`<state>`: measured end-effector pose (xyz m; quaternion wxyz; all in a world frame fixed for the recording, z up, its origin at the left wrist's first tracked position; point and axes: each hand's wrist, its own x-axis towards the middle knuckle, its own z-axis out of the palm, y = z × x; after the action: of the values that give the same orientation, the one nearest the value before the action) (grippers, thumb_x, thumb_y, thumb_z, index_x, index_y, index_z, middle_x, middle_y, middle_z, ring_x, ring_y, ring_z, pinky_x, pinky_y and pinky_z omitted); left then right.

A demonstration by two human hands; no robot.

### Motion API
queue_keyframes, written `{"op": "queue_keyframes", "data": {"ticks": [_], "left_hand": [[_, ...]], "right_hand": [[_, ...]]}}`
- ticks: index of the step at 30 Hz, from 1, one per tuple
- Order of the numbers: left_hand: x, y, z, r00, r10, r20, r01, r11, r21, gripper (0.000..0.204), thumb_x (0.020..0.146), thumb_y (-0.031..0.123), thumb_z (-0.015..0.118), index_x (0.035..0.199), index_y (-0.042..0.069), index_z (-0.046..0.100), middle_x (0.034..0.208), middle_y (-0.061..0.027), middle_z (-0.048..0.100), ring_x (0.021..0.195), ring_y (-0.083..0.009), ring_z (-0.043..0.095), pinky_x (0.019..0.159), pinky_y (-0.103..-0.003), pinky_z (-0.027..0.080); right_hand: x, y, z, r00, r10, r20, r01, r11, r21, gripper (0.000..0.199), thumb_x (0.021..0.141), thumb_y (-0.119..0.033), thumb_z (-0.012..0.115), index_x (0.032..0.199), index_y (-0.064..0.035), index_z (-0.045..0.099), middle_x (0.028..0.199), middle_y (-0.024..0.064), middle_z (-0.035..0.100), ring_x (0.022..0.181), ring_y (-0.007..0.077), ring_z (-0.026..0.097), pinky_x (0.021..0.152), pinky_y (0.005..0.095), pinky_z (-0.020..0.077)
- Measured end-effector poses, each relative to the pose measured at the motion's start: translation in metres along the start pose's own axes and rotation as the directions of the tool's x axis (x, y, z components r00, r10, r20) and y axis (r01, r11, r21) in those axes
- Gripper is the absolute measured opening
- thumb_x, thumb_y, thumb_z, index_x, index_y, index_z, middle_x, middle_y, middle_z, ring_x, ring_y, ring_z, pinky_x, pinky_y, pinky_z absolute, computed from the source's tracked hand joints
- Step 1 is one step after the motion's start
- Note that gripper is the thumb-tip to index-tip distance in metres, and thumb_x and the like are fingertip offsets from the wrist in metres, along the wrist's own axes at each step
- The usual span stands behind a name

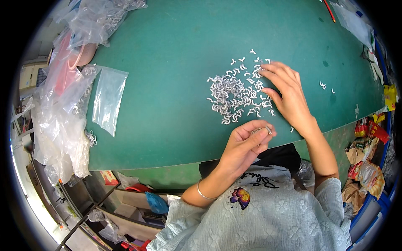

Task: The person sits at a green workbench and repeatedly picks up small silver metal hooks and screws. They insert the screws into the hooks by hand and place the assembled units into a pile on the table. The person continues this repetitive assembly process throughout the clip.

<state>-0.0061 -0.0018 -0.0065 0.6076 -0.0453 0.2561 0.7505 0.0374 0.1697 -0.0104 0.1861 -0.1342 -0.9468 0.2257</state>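
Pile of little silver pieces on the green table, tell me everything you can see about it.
The pile is many small, curved, crescent-like pieces, silvery and metallic-looking, lying loose and jumbled on the green tabletop. It is densest toward its left and thins out toward the far and right sides, where single pieces lie apart. The right hand is at its right edge, fingertips seemingly touching pieces there. Finer detail on each piece is too small to tell.

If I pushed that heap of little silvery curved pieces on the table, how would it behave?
The pieces would probably scatter, since they lie loose with strays around the edge. Their curved shapes might snag one another, and probably wouldn't roll far.
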Motion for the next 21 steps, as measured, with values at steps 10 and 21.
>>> {"op": "queue_keyframes", "data": {"ticks": [10,21], "left_hand": [[-0.002,0.001,-0.003,0.995,0.096,-0.017,-0.096,0.995,0.019,0.015,0.086,0.007,0.051,0.099,0.001,0.056,0.090,-0.0087,0.054,0.072,-0.0090,0.045,0.061,-0.021,0.036],[-0.001,-0.002,-0.007,0.998,0.030,-0.049,-0.030,1.000,-0.002,0.016,0.089,0.008,0.048,0.100,0.000,0.055,0.078,-0.0054,0.053,0.066,-0.0115,0.047,0.059,-0.024,0.037]], "right_hand": [[-0.015,-0.004,-0.003,0.998,0.011,-0.061,0.002,0.979,0.206,0.018,0.069,0.002,0.064,0.086,-0.0005,0.061,0.086,0.0088,0.059,0.081,0.0254,0.054,0.074,0.0335,0.0408],[-0.013,-0.012,0.007,0.999,0.013,-0.038,-0.009,0.994,0.104,0.019,0.069,0.000,0.066,0.087,-0.0029,0.061,0.086,0.0067,0.058,0.082,0.0252,0.052,0.071,0.0340,0.0398]]}}
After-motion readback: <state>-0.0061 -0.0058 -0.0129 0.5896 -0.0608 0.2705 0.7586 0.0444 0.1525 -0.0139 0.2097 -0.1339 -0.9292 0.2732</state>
